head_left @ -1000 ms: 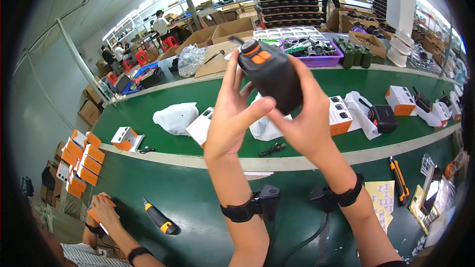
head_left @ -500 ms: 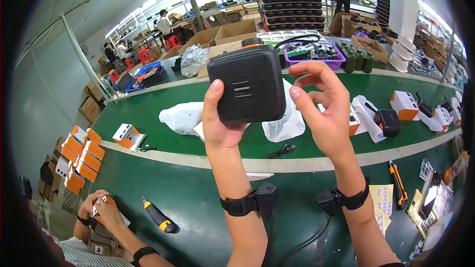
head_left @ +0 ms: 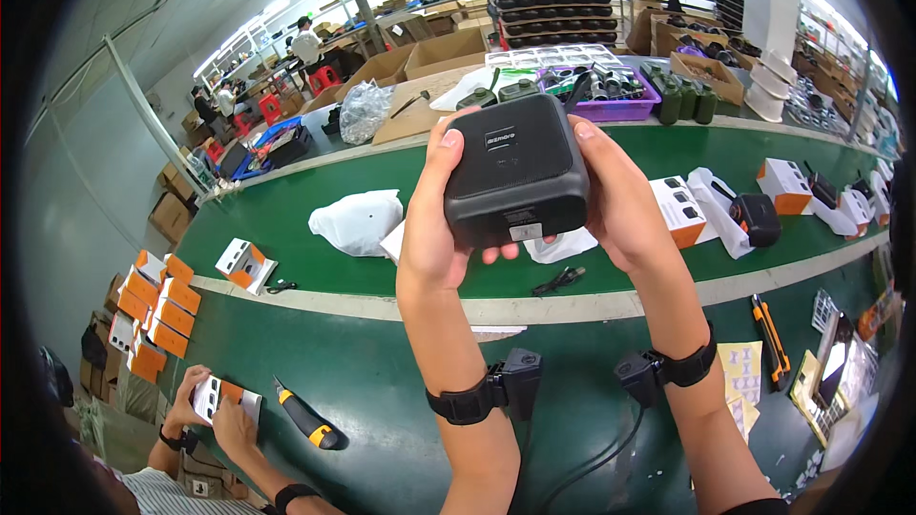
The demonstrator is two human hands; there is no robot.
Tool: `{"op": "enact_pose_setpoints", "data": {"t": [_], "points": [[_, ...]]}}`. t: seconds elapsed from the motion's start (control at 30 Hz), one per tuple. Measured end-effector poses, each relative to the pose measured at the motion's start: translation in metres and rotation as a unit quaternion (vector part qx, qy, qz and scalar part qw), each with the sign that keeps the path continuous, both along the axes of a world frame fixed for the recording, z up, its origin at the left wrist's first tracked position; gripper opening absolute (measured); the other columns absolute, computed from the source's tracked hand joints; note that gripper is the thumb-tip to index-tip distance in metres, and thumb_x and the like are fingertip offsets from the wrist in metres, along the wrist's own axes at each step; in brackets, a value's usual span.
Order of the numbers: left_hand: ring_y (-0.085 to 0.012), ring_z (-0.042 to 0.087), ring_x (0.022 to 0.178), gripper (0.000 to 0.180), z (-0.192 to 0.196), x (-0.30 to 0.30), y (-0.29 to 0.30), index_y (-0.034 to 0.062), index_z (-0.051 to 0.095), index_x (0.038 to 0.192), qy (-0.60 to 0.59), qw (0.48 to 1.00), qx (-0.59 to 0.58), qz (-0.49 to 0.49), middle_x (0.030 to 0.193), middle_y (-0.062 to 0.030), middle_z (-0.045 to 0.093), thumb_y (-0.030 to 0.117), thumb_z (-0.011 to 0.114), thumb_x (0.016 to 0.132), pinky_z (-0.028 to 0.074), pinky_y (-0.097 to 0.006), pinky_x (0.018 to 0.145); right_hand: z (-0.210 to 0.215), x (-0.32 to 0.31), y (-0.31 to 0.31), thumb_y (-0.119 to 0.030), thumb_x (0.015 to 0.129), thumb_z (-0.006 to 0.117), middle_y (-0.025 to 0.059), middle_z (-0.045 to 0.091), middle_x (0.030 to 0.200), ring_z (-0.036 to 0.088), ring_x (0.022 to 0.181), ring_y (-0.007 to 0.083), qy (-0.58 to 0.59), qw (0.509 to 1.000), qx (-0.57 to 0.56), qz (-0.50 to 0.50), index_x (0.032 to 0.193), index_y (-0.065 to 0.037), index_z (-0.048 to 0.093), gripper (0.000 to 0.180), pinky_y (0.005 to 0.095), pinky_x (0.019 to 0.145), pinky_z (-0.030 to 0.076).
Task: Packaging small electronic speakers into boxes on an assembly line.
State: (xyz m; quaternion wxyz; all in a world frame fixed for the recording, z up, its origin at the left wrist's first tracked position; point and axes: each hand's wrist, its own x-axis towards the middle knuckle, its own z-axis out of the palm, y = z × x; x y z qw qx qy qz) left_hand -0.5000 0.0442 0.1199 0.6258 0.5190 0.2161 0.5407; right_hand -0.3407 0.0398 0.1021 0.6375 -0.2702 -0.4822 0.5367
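Raised over the green bench, a black box-shaped speaker (head_left: 520, 157) with a grille front is tilted so that its underside and a small white label face me. My left hand (head_left: 431, 224) wraps its left side, thumb on the front edge. On the other side, my right hand (head_left: 618, 200) grips it with the thumb along the upper right corner. A dark strap rises behind the speaker's top right. White bags (head_left: 358, 222) lie on the belt behind my left hand, and a coiled black cable (head_left: 559, 280) is below the speaker.
Boxed units (head_left: 679, 212) and another black speaker (head_left: 756, 219) sit along the belt at right. A purple basket (head_left: 611, 107) of parts stands beyond. Two utility knives (head_left: 303, 415) (head_left: 771, 339) lie on the near bench. At lower left, a co-worker's hands (head_left: 215, 410) hold a white-and-orange box.
My right hand, free beside the speaker before, now holds its right side. The speaker has tipped, bringing its underside into view. The co-worker's box has turned.
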Motion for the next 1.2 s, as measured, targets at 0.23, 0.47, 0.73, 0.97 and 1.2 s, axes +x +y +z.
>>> {"op": "enact_pose_setpoints", "data": {"t": [0.23,0.47,0.73,0.97,1.2], "points": [[-0.0112,0.055,0.051,0.047,-0.004,0.015,0.001,0.0041,0.051,0.101,0.04,0.993,-0.046,0.105,0.078,-0.0077,0.059,0.048,0.04,0.086,0.039,-0.023,0.034,0.007,0.008,-0.002,-0.038,0.087,0.047,0.0089,0.056,0.089,0.061,0.069,0.0161,0.024,0.989,-0.015,0.146,0.111,0.001,0.042,0.045,0.0276,0.047,0.052],[-0.0134,0.058,0.064,0.04,-0.017,0.008,0.019,0.0094,0.047,0.118,0.317,0.933,-0.001,0.169,0.088,-0.0081,0.053,0.037,0.045,0.088,0.045,-0.026,0.052,-0.01,0.025,0.02,-0.032,0.071,0.065,0.0146,0.059,0.086,0.06,0.083,0.0254,-0.28,0.943,0.122,-0.131,0.108,0.002,0.043,0.055,0.0339,0.072,0.046],[-0.0116,0.056,0.063,0.039,-0.038,-0.003,0.038,0.0066,0.052,0.11,0.339,0.924,-0.01,0.176,0.08,-0.0075,0.056,0.037,0.049,0.086,0.043,-0.023,0.056,-0.105,0.068,0.089,-0.04,0.072,0.061,0.0211,0.059,0.092,0.058,0.086,0.0352,-0.589,0.751,-0.052,-0.293,0.102,0.001,0.049,0.053,0.0402,0.074,0.045],[-0.013,0.056,0.066,0.038,-0.048,-0.019,0.047,0.004,0.054,0.105,0.351,0.905,-0.016,0.24,0.078,-0.0071,0.057,0.036,0.052,0.084,0.043,-0.022,0.056,-0.094,0.083,0.083,-0.038,0.073,0.061,0.015,0.061,0.092,0.06,0.084,0.0311,-0.747,0.585,-0.138,-0.283,0.091,-0.005,0.058,0.037,0.0399,0.069,0.047],[-0.0148,0.059,0.072,0.038,-0.106,-0.059,0.069,0.0027,0.056,0.1,0.474,0.778,-0.022,0.412,0.079,-0.0118,0.059,0.034,0.058,0.079,0.046,-0.027,0.06,-0.056,0.062,0.059,-0.027,0.067,0.067,0.009,0.062,0.087,0.059,0.082,0.0261,-0.666,0.649,0.018,-0.368,0.093,-0.008,0.058,0.034,0.0373,0.069,0.047]]}}
